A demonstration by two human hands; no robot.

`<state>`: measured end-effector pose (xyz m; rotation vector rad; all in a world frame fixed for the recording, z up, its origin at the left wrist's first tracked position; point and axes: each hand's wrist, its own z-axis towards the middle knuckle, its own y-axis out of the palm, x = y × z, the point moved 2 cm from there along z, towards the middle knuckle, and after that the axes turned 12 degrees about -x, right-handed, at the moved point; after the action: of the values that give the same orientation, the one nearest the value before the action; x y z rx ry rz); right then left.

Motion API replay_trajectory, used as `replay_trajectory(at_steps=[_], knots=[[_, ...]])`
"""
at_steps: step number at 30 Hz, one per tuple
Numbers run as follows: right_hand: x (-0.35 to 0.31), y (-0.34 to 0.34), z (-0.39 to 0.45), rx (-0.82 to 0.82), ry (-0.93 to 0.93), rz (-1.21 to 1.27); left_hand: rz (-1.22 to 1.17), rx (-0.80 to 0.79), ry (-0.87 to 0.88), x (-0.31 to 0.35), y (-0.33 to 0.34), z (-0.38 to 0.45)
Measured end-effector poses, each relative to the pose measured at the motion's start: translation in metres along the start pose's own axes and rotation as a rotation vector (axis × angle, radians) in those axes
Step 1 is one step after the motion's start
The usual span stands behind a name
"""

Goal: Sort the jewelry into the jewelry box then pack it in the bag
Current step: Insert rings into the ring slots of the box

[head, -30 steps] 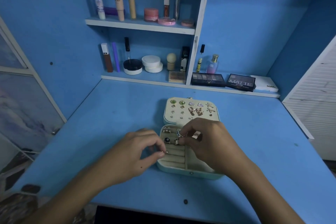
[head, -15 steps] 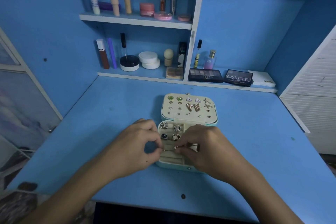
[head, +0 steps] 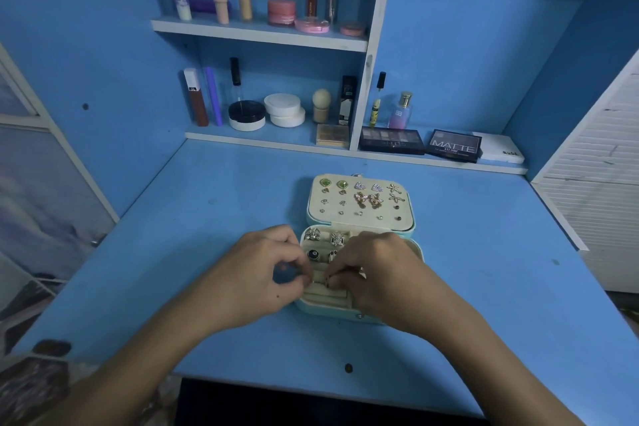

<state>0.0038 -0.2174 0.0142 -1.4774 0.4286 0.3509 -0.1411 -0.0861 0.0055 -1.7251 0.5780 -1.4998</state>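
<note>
From the head view, the left hand (head: 256, 278) and right hand (head: 375, 273) met over the ring rolls of the open jewelry box (head: 358, 313), which sat mid-table (head: 501, 287) with its lid (head: 359, 202) laid back, studded with earrings. Both hands' fingers were curled, tips pinched nearly together at the box's left part — what they held was too small to tell. Bare blue table lay open on either side, out to its front edge.
</note>
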Motion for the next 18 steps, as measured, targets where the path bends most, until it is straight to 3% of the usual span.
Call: replay_trajectory(at_steps=[5,10,18], knots=[[-0.0006,0.009,0.0022,0.094,0.021,-0.055,-0.003,0.014,0.003,0.0005,0.0008,-0.0006],[-0.0023,0.0013,0.0028,-0.036,0.027,-0.041,0.001,0.03,-0.026,0.0005,0.0027,-0.0018],[0.0005,0.002,0.0041,-0.089,0.015,-0.028,-0.009,0.009,-0.09,0.0042,0.0002,-0.0021]])
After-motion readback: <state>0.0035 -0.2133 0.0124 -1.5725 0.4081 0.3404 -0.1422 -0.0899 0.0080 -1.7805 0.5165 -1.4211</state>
